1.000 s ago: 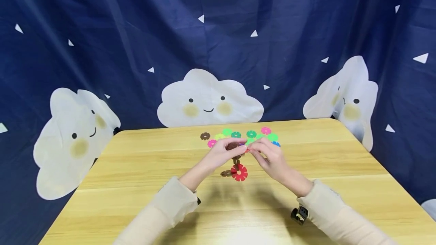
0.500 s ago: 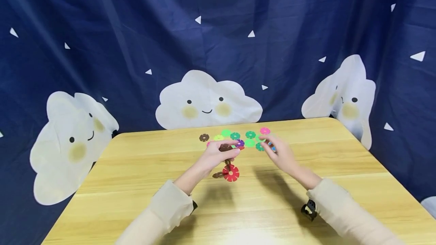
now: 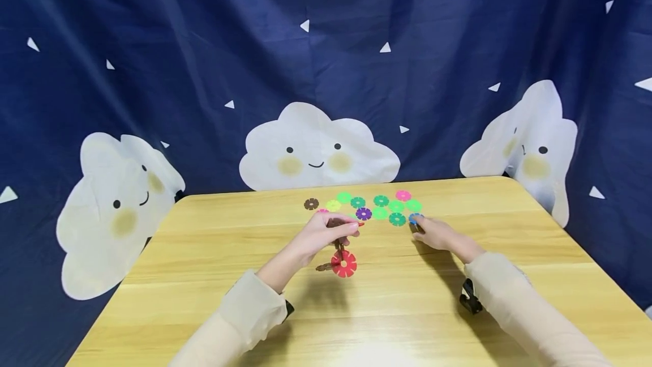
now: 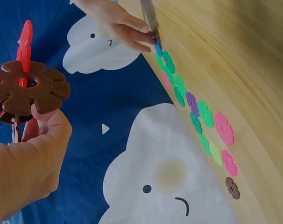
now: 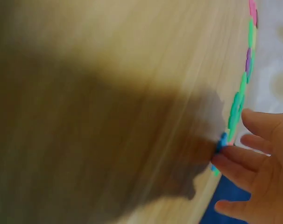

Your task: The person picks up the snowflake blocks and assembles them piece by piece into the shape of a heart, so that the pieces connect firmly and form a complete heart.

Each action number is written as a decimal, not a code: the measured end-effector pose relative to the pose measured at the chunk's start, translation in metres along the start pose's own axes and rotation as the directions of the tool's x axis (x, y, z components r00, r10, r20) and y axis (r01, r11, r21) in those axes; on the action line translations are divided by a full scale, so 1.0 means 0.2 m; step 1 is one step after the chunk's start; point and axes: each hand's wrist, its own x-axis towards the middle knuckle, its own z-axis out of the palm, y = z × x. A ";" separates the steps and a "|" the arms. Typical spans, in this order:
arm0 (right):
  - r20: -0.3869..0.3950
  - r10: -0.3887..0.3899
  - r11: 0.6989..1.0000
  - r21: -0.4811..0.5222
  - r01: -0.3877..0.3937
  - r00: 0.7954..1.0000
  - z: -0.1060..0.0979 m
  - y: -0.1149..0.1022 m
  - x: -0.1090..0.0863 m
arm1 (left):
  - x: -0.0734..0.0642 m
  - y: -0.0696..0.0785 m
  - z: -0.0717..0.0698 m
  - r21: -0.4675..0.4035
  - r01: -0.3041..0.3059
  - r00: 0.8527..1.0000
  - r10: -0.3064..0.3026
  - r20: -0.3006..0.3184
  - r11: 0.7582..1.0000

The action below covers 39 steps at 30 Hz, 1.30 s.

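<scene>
Between thumb and fingers, my left hand (image 3: 316, 238) holds a joined piece of brown and red notched plastic discs above the table. A large red disc (image 3: 348, 265) hangs from its lower end. The left wrist view shows a brown disc (image 4: 48, 94) with a red disc (image 4: 25, 44) slotted upright into it; fingers hide part of the piece. My right hand (image 3: 439, 235) is at the right end of the loose discs, its fingers loosely extended. Its fingertips touch or nearly touch a blue disc (image 5: 221, 142) lying on the table.
Several loose discs lie flat near the back edge of the wooden table (image 3: 244, 276), among them a purple disc (image 3: 364, 214), a yellow disc (image 3: 333, 205) and a brown disc (image 3: 312, 204). A dark blue curtain (image 3: 204, 33) with clouds hangs behind.
My right hand has moved away from the joined piece, to the right and down to the blue disc. My left hand still holds the piece and has shifted slightly left.
</scene>
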 end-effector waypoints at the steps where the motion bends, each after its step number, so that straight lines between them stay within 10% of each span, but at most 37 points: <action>1: -0.005 -0.019 1.000 0.003 0.019 1.000 0.00 0.01 0.00 | 0.00 0.00 0.00 0.002 0.006 1.000 -0.006 0.007 1.000; 5: -0.052 -0.081 0.997 -0.007 0.081 0.995 -0.01 0.01 0.00 | -0.01 0.01 -0.01 0.004 0.025 0.999 -0.025 0.026 1.000; 14: 0.005 0.074 0.995 -0.065 -0.073 0.997 0.04 0.00 -0.03 | -0.02 0.03 0.01 -0.087 0.056 0.995 -0.049 0.089 0.995; 25: -0.072 -0.069 0.979 0.188 0.081 0.995 0.00 -0.05 -0.02 | -0.02 0.03 0.00 -0.194 0.058 0.995 -0.040 0.096 0.979; 32: -0.126 -0.111 0.845 0.510 0.160 0.986 -0.10 -0.26 -0.06 | 0.00 0.02 -0.02 -0.230 0.057 0.998 -0.052 0.026 0.972; 39: -0.187 -0.083 0.648 0.736 0.195 0.979 -0.17 -0.44 -0.11 | 0.02 0.00 -0.01 -0.156 0.054 0.998 -0.057 -0.018 0.986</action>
